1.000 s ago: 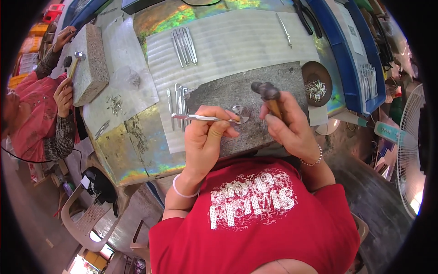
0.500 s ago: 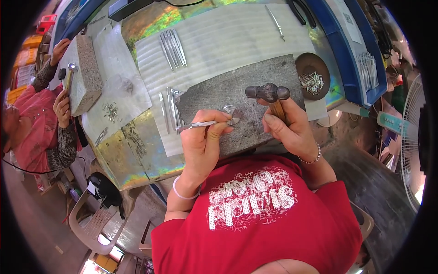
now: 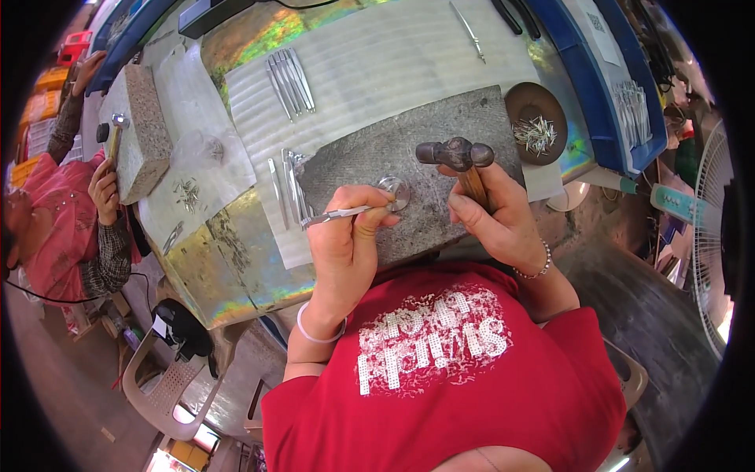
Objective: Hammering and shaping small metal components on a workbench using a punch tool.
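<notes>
My left hand [image 3: 346, 236] pinches a slim silver metal instrument [image 3: 338, 214], shaped like a narrow handle. Its inner end meets a small round metal block [image 3: 395, 191] on a dark grey stone slab [image 3: 448, 126]; my fingertips partly hide that contact. Wrapped round the wooden handle of a ball-peen hammer [image 3: 454, 153] is my right hand [image 3: 495, 208]. The hammer's dark head is raised over the slab, to the right of the round block and apart from it.
Similar instruments lie on white foam sheeting, in a far bundle [image 3: 290, 82] and a nearer one [image 3: 292, 189]. A brown bowl [image 3: 557, 110] holds small metal pins. Blue bins [image 3: 578, 71] flank the right side. At left, a co-worker's hand [image 3: 104, 189] grips another hammer beside a granite block [image 3: 145, 126].
The co-worker's far hand has moved away from the granite block toward the blue bin at upper left. The whole view has shifted slightly; my hands keep their holds over the slab.
</notes>
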The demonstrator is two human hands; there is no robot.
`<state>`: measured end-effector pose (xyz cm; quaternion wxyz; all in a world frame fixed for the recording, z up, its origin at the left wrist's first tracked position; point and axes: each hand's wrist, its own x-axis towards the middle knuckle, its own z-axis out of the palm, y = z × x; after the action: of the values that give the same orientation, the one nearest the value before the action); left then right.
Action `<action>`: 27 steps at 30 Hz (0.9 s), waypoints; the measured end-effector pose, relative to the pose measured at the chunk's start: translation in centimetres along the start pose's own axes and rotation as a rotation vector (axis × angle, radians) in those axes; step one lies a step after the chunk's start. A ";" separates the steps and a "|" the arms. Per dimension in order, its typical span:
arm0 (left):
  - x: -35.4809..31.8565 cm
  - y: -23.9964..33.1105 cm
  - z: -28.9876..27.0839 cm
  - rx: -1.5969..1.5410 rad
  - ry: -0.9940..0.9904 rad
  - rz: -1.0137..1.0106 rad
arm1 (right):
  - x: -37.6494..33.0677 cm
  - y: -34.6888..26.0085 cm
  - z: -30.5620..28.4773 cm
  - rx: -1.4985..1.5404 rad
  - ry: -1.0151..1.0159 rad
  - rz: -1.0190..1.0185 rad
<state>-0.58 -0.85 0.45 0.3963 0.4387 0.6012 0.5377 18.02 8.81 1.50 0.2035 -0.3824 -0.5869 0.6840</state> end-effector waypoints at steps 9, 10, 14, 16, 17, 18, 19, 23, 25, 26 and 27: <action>0.3 0.2 -0.1 0.018 -0.017 -0.005 | 0.2 0.3 0.3 -0.023 0.040 -0.056; 0.3 0.2 -0.1 0.018 -0.018 -0.006 | 0.2 0.4 0.3 -0.018 0.043 -0.067; 0.4 0.2 0.0 0.006 0.018 0.032 | 0.2 0.4 0.4 -0.004 0.046 -0.072; 0.5 0.2 -0.1 -0.016 0.014 0.016 | 0.2 0.6 0.4 -0.016 0.048 -0.082; 0.5 0.2 -0.2 -0.017 0.011 0.006 | 0.2 0.6 0.2 -0.015 0.048 -0.080; 0.6 0.1 -0.2 -0.018 0.009 -0.003 | 0.3 0.6 0.1 -0.038 0.013 -0.076; 0.5 0.1 -0.1 -0.018 0.007 -0.004 | 0.2 0.5 0.0 -0.063 -0.021 -0.074; 0.2 0.2 0.2 0.058 0.022 0.056 | 0.2 0.5 0.0 -0.081 -0.023 -0.086; 0.2 0.3 0.2 0.115 0.018 0.090 | 0.2 0.5 0.0 -0.099 -0.030 -0.092; 0.2 0.3 0.3 0.241 0.003 0.171 | 0.2 0.6 0.1 -0.099 -0.030 -0.091; 0.2 0.4 0.3 0.367 -0.012 0.251 | 0.2 0.6 0.1 -0.111 -0.025 -0.096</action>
<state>-0.35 -0.53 0.78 0.2431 0.5781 0.6272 0.4619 17.91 8.74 0.84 0.2073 -0.3559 -0.6440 0.6447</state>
